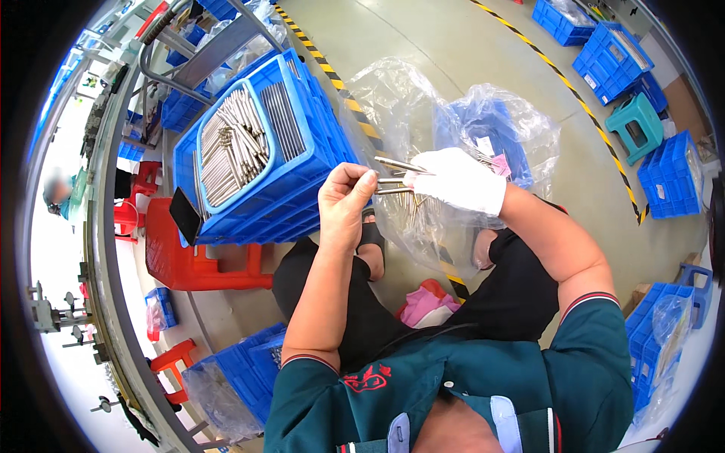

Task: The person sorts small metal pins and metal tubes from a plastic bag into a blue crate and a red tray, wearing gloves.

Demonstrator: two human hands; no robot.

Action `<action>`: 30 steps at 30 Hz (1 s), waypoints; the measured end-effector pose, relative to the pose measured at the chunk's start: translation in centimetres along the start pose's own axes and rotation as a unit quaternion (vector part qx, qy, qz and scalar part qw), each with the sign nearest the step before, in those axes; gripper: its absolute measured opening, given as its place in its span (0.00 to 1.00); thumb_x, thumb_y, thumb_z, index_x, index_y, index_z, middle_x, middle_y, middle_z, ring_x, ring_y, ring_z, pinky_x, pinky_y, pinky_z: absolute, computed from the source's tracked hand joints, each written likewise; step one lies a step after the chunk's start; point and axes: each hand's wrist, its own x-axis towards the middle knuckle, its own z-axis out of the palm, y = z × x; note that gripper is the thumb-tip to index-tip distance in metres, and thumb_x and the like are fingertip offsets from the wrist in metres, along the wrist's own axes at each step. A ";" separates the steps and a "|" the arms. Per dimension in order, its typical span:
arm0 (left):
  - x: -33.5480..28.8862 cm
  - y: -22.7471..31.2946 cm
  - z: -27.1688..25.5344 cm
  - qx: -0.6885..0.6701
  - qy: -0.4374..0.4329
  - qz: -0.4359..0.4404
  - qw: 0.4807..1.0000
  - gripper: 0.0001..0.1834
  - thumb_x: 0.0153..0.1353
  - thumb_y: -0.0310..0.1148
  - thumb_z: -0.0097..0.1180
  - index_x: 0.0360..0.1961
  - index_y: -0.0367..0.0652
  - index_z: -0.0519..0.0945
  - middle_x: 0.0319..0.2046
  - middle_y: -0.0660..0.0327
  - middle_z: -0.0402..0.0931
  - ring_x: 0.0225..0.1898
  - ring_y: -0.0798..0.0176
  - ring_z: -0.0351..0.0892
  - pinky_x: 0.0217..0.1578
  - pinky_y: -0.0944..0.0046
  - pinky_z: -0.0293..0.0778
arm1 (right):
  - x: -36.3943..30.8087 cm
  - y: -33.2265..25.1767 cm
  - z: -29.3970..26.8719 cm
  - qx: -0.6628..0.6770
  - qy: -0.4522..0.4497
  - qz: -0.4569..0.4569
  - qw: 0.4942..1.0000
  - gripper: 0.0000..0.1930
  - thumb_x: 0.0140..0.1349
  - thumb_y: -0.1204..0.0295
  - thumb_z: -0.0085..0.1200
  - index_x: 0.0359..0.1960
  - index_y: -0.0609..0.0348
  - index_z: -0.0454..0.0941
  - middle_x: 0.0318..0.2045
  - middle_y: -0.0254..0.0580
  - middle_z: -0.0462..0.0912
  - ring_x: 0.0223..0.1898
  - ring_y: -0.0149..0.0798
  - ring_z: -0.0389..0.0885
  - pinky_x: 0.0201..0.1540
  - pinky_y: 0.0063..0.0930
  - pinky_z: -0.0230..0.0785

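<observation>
In the head view, I see slim metal rods (391,180) lying between my hands, long axis running roughly left to right. My gloved right hand (457,180) closes around their right portion; my bare left hand (346,200), nearer the blue crate (323,124), pinches at the middle one's left end.

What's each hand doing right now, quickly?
Left hand: closed, pinching the end of a metal rod.
Right hand: closed, holding several metal rods.
</observation>
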 end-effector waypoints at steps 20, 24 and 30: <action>0.5 1.3 -0.5 -0.001 0.021 0.026 0.999 0.06 0.57 0.30 0.54 0.29 0.39 0.74 0.23 0.66 0.71 0.23 0.75 0.66 0.25 0.76 0.62 | -0.2 0.0 -0.1 0.022 -0.048 0.013 0.999 0.14 0.57 0.62 0.49 0.31 0.63 0.74 0.24 0.46 0.75 0.26 0.38 0.70 0.32 0.30 0.63; 0.2 1.0 0.0 -0.022 -0.022 -0.011 0.999 0.06 0.57 0.30 0.54 0.29 0.38 0.73 0.23 0.65 0.71 0.22 0.74 0.67 0.24 0.75 0.63 | -0.2 -0.4 0.6 -0.009 -0.066 0.010 0.998 0.17 0.57 0.58 0.44 0.28 0.62 0.73 0.24 0.52 0.73 0.30 0.52 0.71 0.33 0.37 0.63; 0.1 1.3 0.0 -0.002 -0.026 -0.019 0.999 0.05 0.56 0.28 0.55 0.29 0.38 0.74 0.24 0.65 0.72 0.24 0.75 0.69 0.25 0.75 0.64 | -0.3 0.2 0.7 -0.010 -0.081 0.002 0.997 0.17 0.57 0.58 0.43 0.28 0.61 0.72 0.24 0.53 0.73 0.29 0.53 0.71 0.33 0.38 0.63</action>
